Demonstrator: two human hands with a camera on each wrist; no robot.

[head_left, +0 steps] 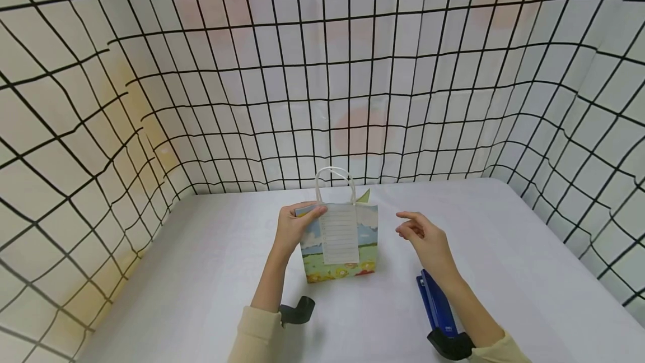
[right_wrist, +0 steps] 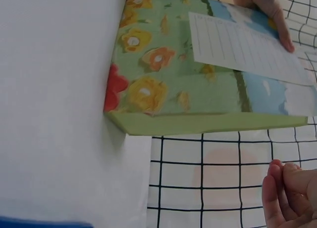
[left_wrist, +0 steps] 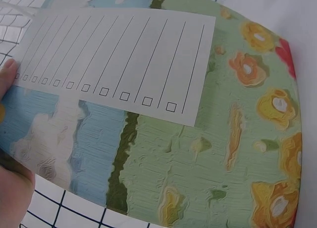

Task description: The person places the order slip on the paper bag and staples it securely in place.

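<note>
Left grip (head_left: 296, 227): pinches bag (head_left: 367, 252) upper-left, perhaps sheet (head_left: 340, 237) | right grip (head_left: 429, 244): empty, half-curled, beside bag

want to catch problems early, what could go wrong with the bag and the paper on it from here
The lined paper might slip or skew: the left hand touches it with the thumb only near an upper corner. The bag could twist or tip, since that hand grips just one upper side and the right hand holds nothing. The blue stapler might get knocked, as it appears close to the right forearm.
</note>
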